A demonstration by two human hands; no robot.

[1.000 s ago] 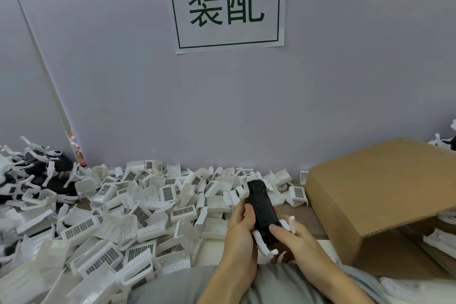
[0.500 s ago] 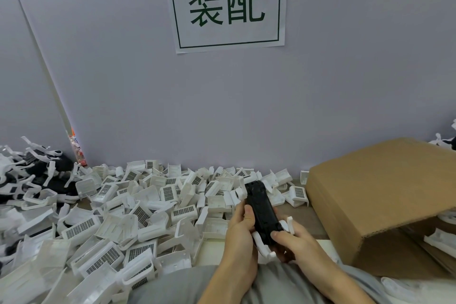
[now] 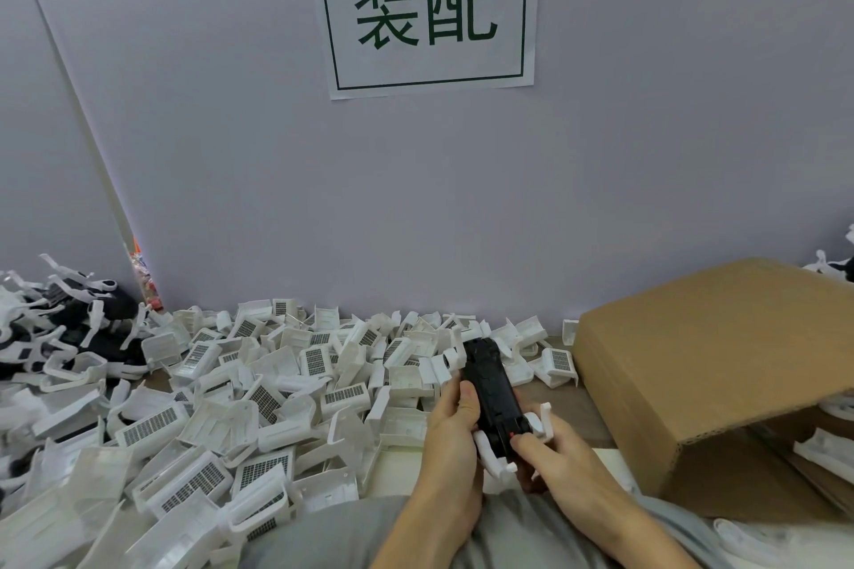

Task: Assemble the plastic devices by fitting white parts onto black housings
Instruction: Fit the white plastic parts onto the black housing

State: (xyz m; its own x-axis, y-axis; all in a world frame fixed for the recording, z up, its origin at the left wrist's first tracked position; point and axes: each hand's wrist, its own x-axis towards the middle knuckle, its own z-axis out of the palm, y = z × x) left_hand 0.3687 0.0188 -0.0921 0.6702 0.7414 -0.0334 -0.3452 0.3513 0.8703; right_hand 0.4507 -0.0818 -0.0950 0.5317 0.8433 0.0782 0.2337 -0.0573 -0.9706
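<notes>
Both hands hold one long black housing (image 3: 491, 388) above my lap, its far end pointing away from me. My left hand (image 3: 450, 444) grips its left side, thumb lying along the edge. My right hand (image 3: 557, 462) pinches the near end, thumb pressing by a small red spot. A white part (image 3: 540, 423) with hooked prongs sits at that near end, sticking out on both sides of the housing. A big heap of loose white parts (image 3: 240, 393) with dark grilles covers the table to the left.
A brown cardboard box (image 3: 711, 365) stands at the right, more white pieces under and behind it. A pile of assembled black-and-white devices (image 3: 64, 328) lies at the far left. A grey wall with a paper sign (image 3: 427, 5) closes the back.
The hands and the housing have stayed almost in place. My right thumb has shifted slightly along the near end of the housing.
</notes>
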